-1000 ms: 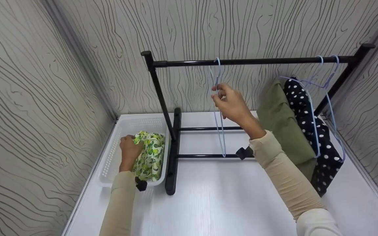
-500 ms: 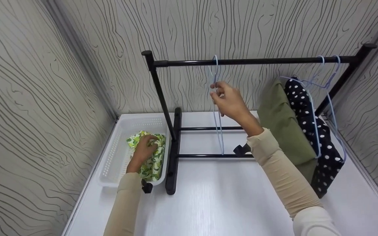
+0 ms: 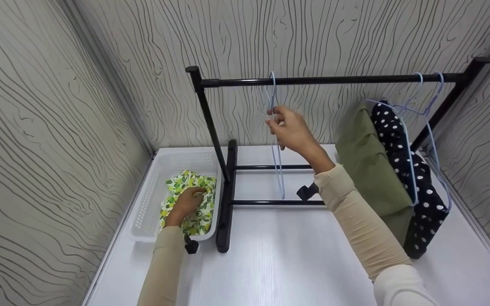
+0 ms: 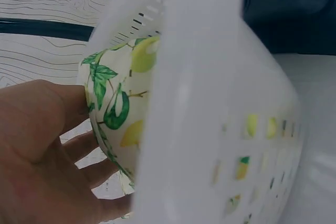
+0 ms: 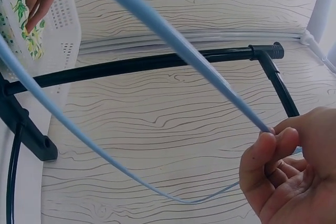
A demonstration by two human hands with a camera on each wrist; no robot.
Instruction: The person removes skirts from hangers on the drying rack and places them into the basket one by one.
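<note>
In the head view, my left hand (image 3: 189,202) is inside the white perforated basket (image 3: 144,208), gripping a lemon-print cloth (image 3: 183,177). The left wrist view shows that hand's thumb and fingers (image 4: 79,145) around a fold of the cloth (image 4: 118,98), partly hidden behind the basket wall (image 4: 184,103). My right hand (image 3: 292,131) pinches a light blue clothes hanger (image 3: 273,80) between thumb and forefinger, below its hook. That hook hangs over the black rail, and the hanger is seen nearly edge-on. Close up, the right fingertips (image 5: 268,142) hold the hanger wire (image 5: 157,24).
The black rack's rail (image 3: 343,79) runs across, with its left foot (image 3: 224,225) beside the basket. At the right hang an olive cloth (image 3: 366,170) and a black polka-dot cloth (image 3: 425,204) with blue hangers (image 3: 430,123). Patterned walls enclose the white table (image 3: 262,263).
My left hand has moved from the cloth's left edge onto its middle, and the cloth has spread leftward in the basket. The right hand has slid the hanger slightly left along the rail.
</note>
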